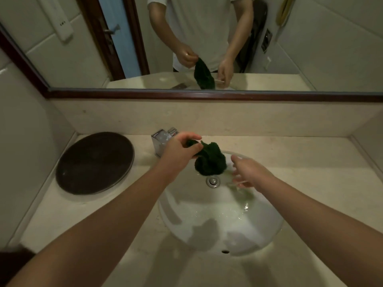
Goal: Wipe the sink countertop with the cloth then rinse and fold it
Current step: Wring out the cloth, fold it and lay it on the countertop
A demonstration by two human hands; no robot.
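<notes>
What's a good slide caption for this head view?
Left hand holds bunched green cloth over sink; right hand open beside it.

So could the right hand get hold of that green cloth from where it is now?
Probably yes. The right hand is open and empty just beside the cloth, which hangs bunched from the left hand over the sink. Nothing lies between them.

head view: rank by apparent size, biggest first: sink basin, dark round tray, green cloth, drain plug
1. Sink basin, largest.
2. Dark round tray, clearly smaller than the basin.
3. Green cloth, bunched and hanging from the left hand; spread out it would look bigger.
4. Drain plug, smallest by far.
</notes>
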